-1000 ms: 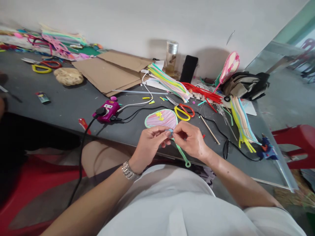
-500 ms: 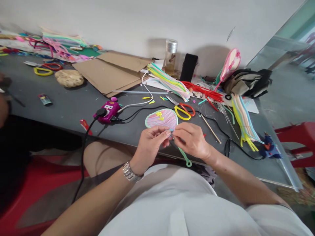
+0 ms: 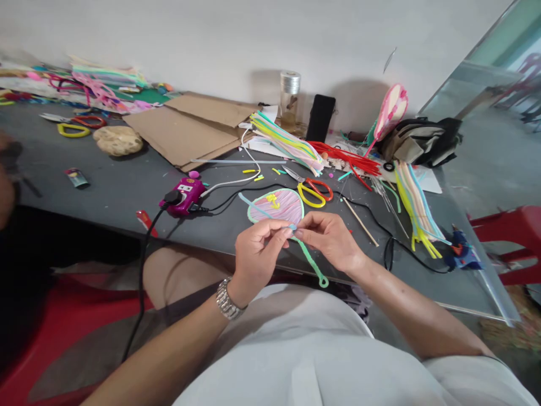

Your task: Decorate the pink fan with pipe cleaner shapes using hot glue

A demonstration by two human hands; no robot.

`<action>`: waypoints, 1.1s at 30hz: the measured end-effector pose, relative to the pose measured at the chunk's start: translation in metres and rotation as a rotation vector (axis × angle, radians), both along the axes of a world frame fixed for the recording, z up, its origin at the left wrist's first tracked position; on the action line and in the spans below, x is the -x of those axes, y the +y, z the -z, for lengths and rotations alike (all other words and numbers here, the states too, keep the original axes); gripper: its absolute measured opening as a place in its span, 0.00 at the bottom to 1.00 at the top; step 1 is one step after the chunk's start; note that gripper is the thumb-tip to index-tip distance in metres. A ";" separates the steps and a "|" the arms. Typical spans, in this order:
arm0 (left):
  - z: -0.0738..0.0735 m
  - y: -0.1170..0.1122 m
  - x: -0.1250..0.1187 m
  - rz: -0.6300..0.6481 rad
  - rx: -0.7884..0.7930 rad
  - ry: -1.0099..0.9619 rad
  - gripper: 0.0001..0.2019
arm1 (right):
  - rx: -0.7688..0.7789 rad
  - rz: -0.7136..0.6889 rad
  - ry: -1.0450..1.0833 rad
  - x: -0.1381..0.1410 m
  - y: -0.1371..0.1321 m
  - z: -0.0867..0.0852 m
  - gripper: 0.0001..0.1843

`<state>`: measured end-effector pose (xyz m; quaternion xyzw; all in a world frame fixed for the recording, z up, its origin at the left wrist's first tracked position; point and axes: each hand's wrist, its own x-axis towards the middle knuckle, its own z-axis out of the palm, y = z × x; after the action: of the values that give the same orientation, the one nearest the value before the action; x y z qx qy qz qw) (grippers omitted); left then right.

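Note:
A small round fan (image 3: pixel 276 206), striped pink with a green rim and a yellow mark, is held up just over the dark table's (image 3: pixel 127 183) front edge. My left hand (image 3: pixel 256 254) and my right hand (image 3: pixel 327 239) pinch it together where the disc meets its green fuzzy handle (image 3: pixel 311 264). The handle hangs down toward my lap and ends in a small loop. A pale blue strand sticks out from the fan's upper left. Both hands have their fingertips pressed together at the joint.
Scissors (image 3: pixel 315 192) with red and yellow handles lie behind the fan. Bundles of coloured fuzzy sticks (image 3: pixel 289 141), a purple power strip (image 3: pixel 183 194) with cables, cardboard (image 3: pixel 190 127), a jar (image 3: pixel 289 101), a bag (image 3: pixel 422 141) and a blue glue gun (image 3: pixel 460 254) crowd the table. Another person sits at the far left.
The fan has tipped slightly and a pale blue strand now shows at its upper left. My hands stay pinched at the joint, shifted a little.

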<state>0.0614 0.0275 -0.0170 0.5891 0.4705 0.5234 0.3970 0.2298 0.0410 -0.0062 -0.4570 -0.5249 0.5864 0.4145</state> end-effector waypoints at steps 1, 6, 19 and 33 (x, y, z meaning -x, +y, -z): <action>0.001 0.000 0.000 -0.003 -0.024 0.027 0.05 | 0.039 0.003 0.026 0.000 0.001 -0.001 0.14; 0.002 -0.002 0.000 -0.020 -0.105 0.107 0.04 | 0.165 -0.002 0.101 0.002 0.005 0.000 0.12; -0.010 0.005 0.002 0.128 0.270 -0.140 0.08 | -0.994 0.039 -0.373 -0.003 0.007 0.020 0.07; -0.003 0.003 -0.001 0.091 0.162 -0.118 0.06 | -0.700 0.074 -0.378 -0.006 -0.003 0.007 0.06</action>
<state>0.0621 0.0302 -0.0137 0.5441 0.4598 0.4989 0.4936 0.2357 0.0377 -0.0134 -0.4067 -0.7432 0.2626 0.4619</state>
